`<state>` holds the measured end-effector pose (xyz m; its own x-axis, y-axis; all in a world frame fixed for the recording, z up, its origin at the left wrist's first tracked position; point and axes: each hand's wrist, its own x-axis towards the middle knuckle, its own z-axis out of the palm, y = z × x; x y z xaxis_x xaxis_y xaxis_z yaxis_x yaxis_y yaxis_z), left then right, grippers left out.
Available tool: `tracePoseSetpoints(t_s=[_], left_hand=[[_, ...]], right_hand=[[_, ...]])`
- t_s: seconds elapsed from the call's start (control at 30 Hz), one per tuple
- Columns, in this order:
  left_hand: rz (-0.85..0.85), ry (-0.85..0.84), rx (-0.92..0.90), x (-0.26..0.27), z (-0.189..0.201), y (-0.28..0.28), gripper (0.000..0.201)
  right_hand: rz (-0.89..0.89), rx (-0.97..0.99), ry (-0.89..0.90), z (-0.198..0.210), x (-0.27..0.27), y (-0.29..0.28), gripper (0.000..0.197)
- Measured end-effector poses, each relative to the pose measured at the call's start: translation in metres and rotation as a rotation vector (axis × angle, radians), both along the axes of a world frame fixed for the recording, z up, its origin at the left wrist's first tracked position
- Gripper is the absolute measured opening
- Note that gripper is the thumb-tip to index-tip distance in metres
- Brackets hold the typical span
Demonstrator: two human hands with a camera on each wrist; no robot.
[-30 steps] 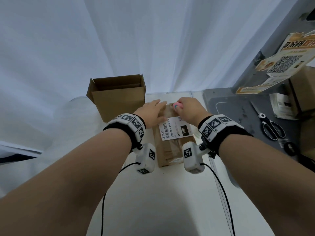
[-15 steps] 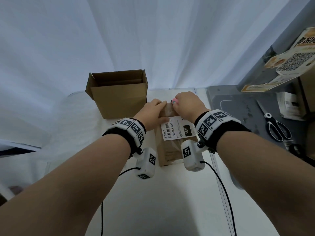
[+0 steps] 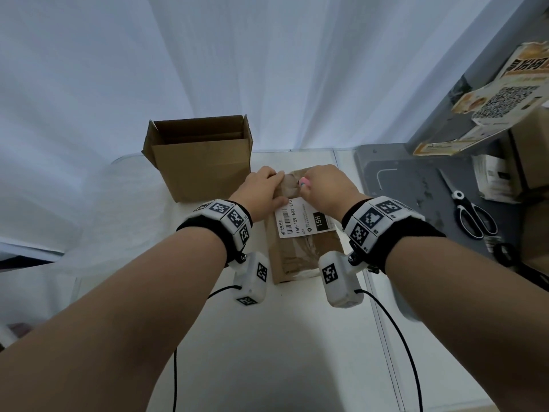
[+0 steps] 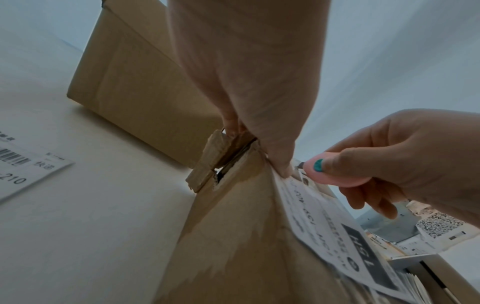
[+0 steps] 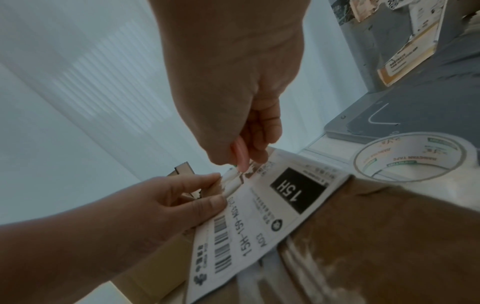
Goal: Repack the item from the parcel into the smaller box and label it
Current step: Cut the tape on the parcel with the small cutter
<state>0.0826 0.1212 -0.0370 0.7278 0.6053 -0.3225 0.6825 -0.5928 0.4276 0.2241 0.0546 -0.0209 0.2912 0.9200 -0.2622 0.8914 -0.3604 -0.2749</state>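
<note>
The parcel (image 3: 303, 245) seems light, stiff cardboard; left hand (image 3: 263, 193) pinches its far flap, right hand (image 3: 322, 185) pinches the peeling label (image 3: 303, 218) (tears easily).

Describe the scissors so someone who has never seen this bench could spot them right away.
Start at the white table with the open cardboard box, then look right to the dark grey mat beside it. The scissors lie flat on that mat near its right side, blades pointing away from the person. They are the only metal tool there, with black and white handle loops.
</note>
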Motion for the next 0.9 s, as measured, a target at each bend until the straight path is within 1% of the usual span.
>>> tracePoseSetpoints(t_s=[0.37, 0.43, 0.5, 0.57, 0.63, 0.8, 0.9], left_hand=[[0.006, 0.0, -0.006, 0.001, 0.0, -0.005, 0.065], [-0.035, 0.031, 0.007, -0.003, 0.002, -0.006, 0.072], [-0.129, 0.113, 0.021, -0.01, 0.005, -0.009, 0.091], [-0.212, 0.172, 0.024, -0.016, 0.007, -0.012, 0.111], [-0.219, 0.169, 0.009, -0.02, 0.008, -0.014, 0.12], [-0.17, 0.144, 0.01, -0.019, 0.009, -0.016, 0.122], [-0.161, 0.128, -0.014, -0.02, 0.009, -0.012, 0.117]], right_hand=[[0.019, -0.027, 0.026, 0.0, 0.001, -0.021, 0.036], [0.01, -0.024, 0.023, 0.001, 0.001, -0.022, 0.036], [0.0, -0.016, 0.02, 0.002, 0.0, -0.023, 0.034], [-0.006, 0.013, 0.02, 0.002, -0.001, -0.025, 0.029], [-0.009, 0.068, 0.025, 0.002, -0.003, -0.026, 0.025], [-0.063, 0.166, 0.022, -0.006, -0.008, -0.029, 0.026], [-0.083, 0.225, 0.027, -0.005, -0.011, -0.031, 0.025]])
